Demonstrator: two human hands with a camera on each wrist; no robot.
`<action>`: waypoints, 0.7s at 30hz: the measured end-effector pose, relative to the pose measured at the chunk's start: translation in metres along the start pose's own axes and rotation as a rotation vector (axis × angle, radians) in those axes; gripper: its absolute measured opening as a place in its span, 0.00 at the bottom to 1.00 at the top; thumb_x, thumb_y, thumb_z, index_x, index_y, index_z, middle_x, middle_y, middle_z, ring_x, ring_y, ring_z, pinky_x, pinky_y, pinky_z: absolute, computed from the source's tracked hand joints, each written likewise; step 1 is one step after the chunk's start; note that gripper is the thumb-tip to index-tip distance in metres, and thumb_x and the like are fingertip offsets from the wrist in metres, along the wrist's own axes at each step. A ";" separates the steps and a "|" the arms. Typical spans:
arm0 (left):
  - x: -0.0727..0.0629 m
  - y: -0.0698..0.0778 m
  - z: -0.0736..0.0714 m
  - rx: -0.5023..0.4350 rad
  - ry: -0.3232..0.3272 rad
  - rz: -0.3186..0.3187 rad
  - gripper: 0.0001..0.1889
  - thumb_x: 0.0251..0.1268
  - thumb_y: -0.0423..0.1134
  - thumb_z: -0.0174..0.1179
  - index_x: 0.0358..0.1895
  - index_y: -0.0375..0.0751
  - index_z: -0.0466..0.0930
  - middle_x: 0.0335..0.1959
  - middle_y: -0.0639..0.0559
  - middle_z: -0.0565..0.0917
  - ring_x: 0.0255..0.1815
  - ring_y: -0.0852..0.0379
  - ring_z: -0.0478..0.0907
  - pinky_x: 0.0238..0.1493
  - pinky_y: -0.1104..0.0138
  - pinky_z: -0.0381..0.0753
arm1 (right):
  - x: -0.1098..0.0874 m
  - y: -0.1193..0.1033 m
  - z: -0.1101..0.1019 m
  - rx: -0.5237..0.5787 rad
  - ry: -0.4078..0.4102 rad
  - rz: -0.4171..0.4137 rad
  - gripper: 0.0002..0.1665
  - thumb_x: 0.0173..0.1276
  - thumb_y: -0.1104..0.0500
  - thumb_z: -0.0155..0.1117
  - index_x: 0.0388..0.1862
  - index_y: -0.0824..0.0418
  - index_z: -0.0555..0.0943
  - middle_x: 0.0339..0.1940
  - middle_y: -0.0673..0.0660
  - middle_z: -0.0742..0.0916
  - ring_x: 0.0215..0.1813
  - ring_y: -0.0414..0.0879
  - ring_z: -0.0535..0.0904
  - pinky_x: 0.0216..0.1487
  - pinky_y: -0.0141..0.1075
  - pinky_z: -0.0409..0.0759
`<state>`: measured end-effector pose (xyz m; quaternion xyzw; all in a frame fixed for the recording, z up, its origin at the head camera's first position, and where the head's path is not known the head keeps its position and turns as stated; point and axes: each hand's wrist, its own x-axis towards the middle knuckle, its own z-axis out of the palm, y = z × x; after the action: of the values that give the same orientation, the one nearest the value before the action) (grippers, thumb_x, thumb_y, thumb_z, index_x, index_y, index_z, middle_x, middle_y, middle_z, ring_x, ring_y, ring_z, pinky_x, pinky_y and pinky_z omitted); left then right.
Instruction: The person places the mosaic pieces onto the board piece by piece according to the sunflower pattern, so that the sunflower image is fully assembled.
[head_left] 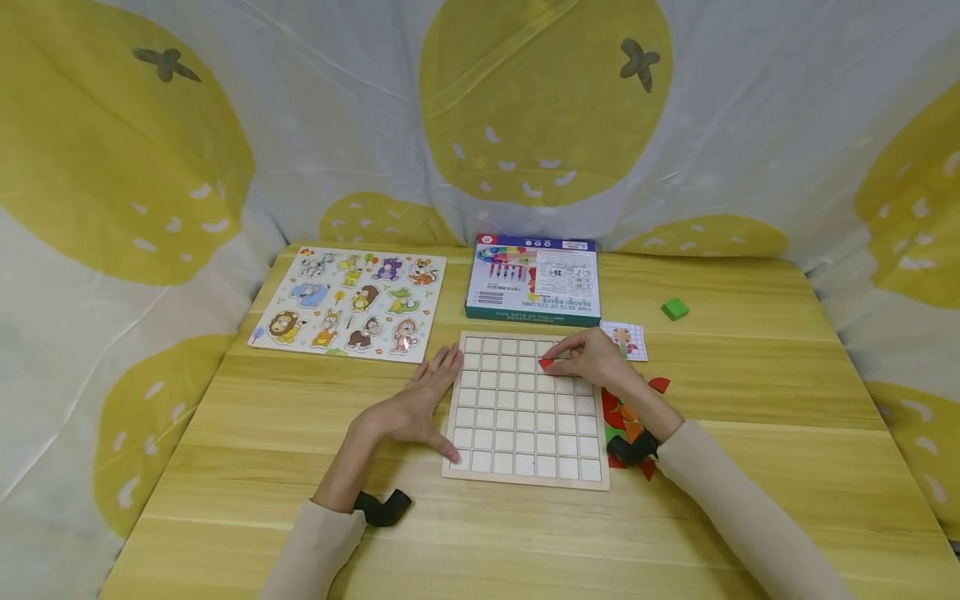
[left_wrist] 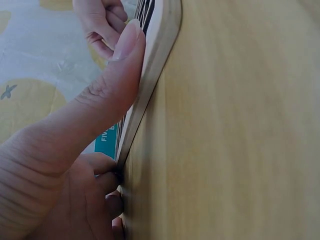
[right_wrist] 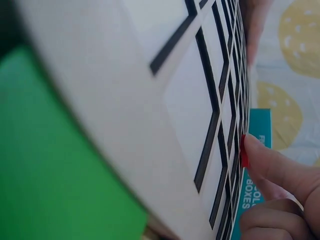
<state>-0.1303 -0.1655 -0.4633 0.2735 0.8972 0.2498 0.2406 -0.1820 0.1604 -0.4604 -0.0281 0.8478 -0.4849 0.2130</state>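
A wooden grid board (head_left: 525,484) with rows of pale square cells lies in front of me. At its left edge my left hand (head_left: 412,408) is spread, the thumb on the near left corner and the fingertips beside the far part of that edge. In the left wrist view the thumb (left_wrist: 100,100) lies over the board's rim. My right hand (head_left: 600,360) reaches over the far right part of the grid. Its thumb and finger pinch a small red wooden piece (head_left: 546,364), which appears right at the cells in the right wrist view.
Several red, green and orange pieces (head_left: 613,408) lie beside the board, partly under the right forearm. Behind are a pattern card (head_left: 633,340), a bead toy box (head_left: 532,283) and an animal puzzle (head_left: 427,312). A green block (head_left: 675,308) sits farther right.
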 end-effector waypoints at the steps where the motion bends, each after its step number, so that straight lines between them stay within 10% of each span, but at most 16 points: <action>1: 0.000 0.000 0.000 -0.001 0.000 0.000 0.81 0.37 0.58 0.85 0.84 0.34 0.29 0.86 0.40 0.28 0.87 0.42 0.25 0.86 0.44 0.30 | 0.000 -0.001 0.001 0.009 0.003 0.002 0.12 0.62 0.58 0.80 0.44 0.60 0.93 0.12 0.47 0.68 0.20 0.43 0.56 0.23 0.33 0.52; 21: 0.000 0.004 0.000 -0.002 -0.008 -0.031 0.81 0.36 0.58 0.85 0.84 0.35 0.28 0.86 0.41 0.27 0.87 0.42 0.23 0.86 0.44 0.28 | 0.004 0.002 0.002 0.034 0.009 0.026 0.12 0.59 0.59 0.81 0.42 0.61 0.93 0.12 0.47 0.66 0.20 0.43 0.55 0.24 0.33 0.52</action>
<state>-0.1290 -0.1625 -0.4614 0.2605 0.9000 0.2460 0.2483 -0.1845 0.1585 -0.4639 -0.0112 0.8407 -0.4964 0.2161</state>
